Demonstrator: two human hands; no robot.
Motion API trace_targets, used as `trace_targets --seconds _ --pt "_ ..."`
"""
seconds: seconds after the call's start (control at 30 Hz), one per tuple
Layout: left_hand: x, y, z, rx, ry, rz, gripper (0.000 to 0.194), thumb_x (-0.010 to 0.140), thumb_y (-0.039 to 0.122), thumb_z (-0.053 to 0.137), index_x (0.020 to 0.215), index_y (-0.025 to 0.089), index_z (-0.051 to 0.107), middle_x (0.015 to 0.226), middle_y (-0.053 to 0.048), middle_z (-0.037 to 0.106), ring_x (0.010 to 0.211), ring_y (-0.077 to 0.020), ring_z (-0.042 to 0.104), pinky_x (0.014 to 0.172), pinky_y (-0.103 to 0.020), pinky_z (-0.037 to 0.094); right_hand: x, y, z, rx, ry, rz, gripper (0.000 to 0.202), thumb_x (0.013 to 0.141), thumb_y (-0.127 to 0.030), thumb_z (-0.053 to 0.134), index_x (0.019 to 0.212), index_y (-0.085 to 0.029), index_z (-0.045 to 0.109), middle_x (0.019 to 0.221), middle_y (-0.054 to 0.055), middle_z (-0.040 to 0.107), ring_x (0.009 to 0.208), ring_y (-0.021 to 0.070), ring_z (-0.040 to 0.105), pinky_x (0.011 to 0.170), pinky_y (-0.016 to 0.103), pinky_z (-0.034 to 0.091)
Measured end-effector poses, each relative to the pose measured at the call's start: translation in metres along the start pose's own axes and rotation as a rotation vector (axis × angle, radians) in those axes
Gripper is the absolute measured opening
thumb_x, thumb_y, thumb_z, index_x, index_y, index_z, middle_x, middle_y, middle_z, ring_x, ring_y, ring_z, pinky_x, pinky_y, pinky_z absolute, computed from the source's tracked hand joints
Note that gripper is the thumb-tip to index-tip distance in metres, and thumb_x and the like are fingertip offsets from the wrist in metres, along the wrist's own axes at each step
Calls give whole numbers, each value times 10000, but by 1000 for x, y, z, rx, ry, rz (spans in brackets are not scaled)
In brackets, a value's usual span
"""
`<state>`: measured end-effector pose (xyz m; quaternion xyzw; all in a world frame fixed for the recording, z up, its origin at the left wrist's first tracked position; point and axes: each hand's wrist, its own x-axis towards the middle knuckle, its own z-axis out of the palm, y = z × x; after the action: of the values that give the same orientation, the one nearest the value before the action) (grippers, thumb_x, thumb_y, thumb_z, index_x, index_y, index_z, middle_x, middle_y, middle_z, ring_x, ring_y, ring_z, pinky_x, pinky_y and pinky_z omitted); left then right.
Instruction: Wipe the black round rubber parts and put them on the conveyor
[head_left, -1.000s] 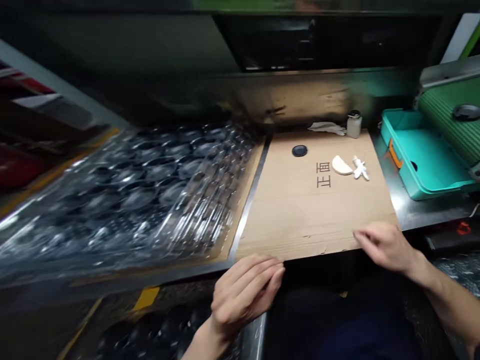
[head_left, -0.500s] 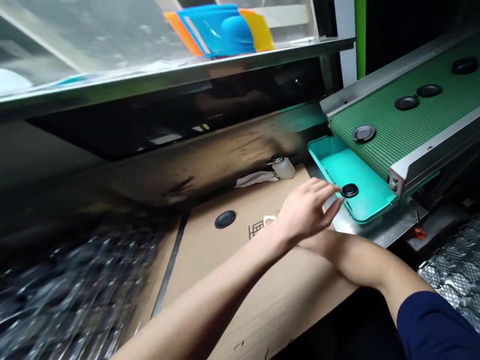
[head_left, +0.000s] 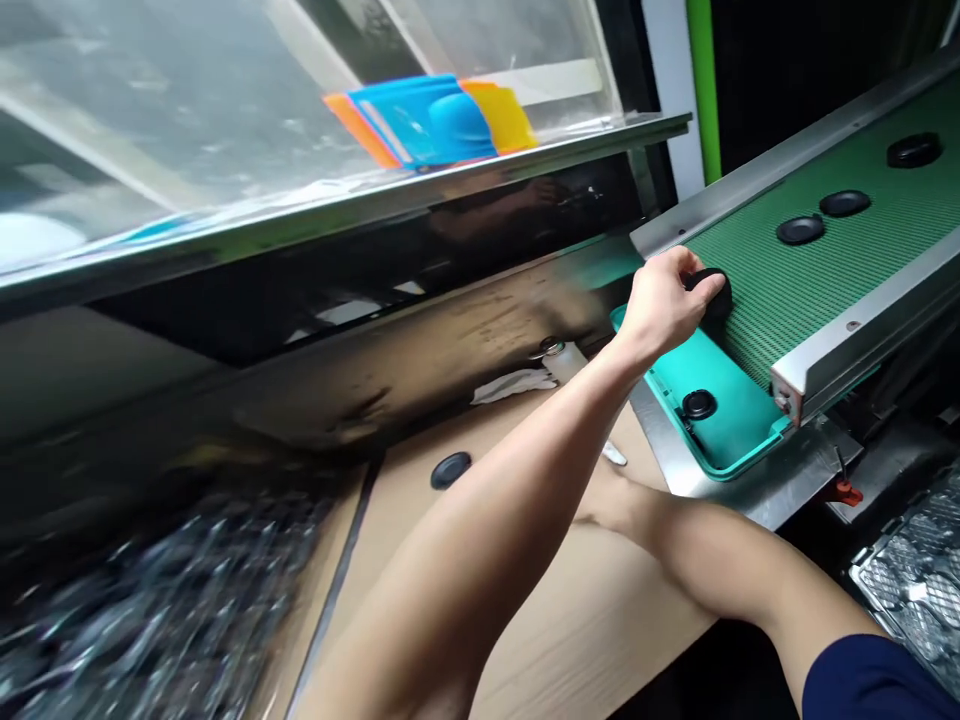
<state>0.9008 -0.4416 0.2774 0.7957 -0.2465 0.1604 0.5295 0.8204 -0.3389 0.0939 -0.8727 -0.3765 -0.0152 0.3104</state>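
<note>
My left hand (head_left: pixel 664 300) reaches to the lower end of the green conveyor belt. Its thumb and fingers are closed on a round black plastic part (head_left: pixel 716 297), tilted up off the belt. Below it, another black round part (head_left: pixel 699 404) lies in the teal tray (head_left: pixel 739 465) under the belt's end. My right hand (head_left: pixel 602 503) is low over the cardboard, mostly behind my left forearm, its fingers hidden. A small whitish item (head_left: pixel 614 454) shows just beyond it; whether the hand holds it I cannot tell. A black disc (head_left: pixel 451 470) lies on the cardboard (head_left: pixel 555 640).
Further black parts (head_left: pixel 845 203) sit up the conveyor belt (head_left: pixel 765 290), between metal side rails. A small pale bottle (head_left: pixel 564 362) and a white cloth (head_left: pixel 514 385) lie at the back. Blurred clear plastic trays (head_left: pixel 150 610) stand left. Blue and orange holders (head_left: pixel 427 120) are on the shelf.
My left hand has moved from above the teal tray up to the belt's end and taken hold of the nearest black part there. The view has tilted slightly upward.
</note>
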Motion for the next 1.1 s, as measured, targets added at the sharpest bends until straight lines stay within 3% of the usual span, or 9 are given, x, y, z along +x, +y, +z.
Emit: trace_targets --seconds 0.07,0.17,0.3,0.4,0.5,0.57,0.67,0.87,1.1 --pt "-17 -9 -30 -58 97 -35 214 838 250 789 918 123 636 988 -55 665 993 -213 675 918 -389 554 -1 -1 -1 -133 -9 -12 277 937 -243 593 1174 -137 688 1315 127 685 1294 341 505 1173 530 306" --pt "-56 -42 -91 -120 227 -187 340 804 278 817 1085 146 680 965 -45 701 888 -175 682 829 -322 561 -4 -3 -5 -265 2 -66 314 1021 -337 500 1163 -140 700 1260 152 685 1211 327 545 1123 524 352" --pt "-135 -102 -169 -368 477 -533 489 737 248 849 1190 166 685 977 -62 737 731 -123 642 640 -240 502 -7 -5 -11 -312 -8 -80 339 1020 -386 523 1195 -157 701 1138 154 710 1126 323 579 1014 475 436" --pt "-196 -136 -201 -598 677 -658 410 709 173 845 1090 164 693 929 -44 729 700 -101 623 655 -233 489 -6 -4 -8 -238 113 -75 341 1013 -386 533 1221 -179 706 1100 138 730 1079 309 612 1024 478 440" --pt "-234 -154 -207 -825 841 -660 301 722 133 816 971 166 649 914 -32 715 804 -120 668 824 -291 541 0 -5 1 -40 308 -72 339 992 -401 556 1200 -184 711 1130 130 742 1077 293 645 1030 468 459" --pt "-245 -160 -200 -960 855 -614 292 728 134 812 943 171 617 953 -35 715 900 -144 691 916 -339 548 2 -8 6 67 391 -67 353 971 -442 585 1183 -189 711 1135 127 745 1071 285 663 1001 453 486" --pt "-250 -159 -185 -1032 755 -555 343 712 156 848 974 174 628 985 -29 710 924 -151 687 953 -359 556 3 -15 6 141 429 -26 408 953 -495 608 1201 -185 701 1129 123 746 1035 268 679 953 427 521" --pt "-255 -146 -170 -962 542 -603 546 663 164 911 1161 183 688 1011 -37 711 863 -144 671 955 -368 565 6 -12 -5 51 497 77 457 954 -551 595 1228 -204 707 1145 119 748 992 260 678 931 423 535" --pt "-255 -132 -175 -1151 369 -724 224 828 88 720 1038 165 710 1011 -64 725 927 -174 697 1048 -499 548 9 -4 -10 -59 533 -13 397 959 -489 606 1217 -203 704 1188 134 735 1109 294 649 996 462 515"
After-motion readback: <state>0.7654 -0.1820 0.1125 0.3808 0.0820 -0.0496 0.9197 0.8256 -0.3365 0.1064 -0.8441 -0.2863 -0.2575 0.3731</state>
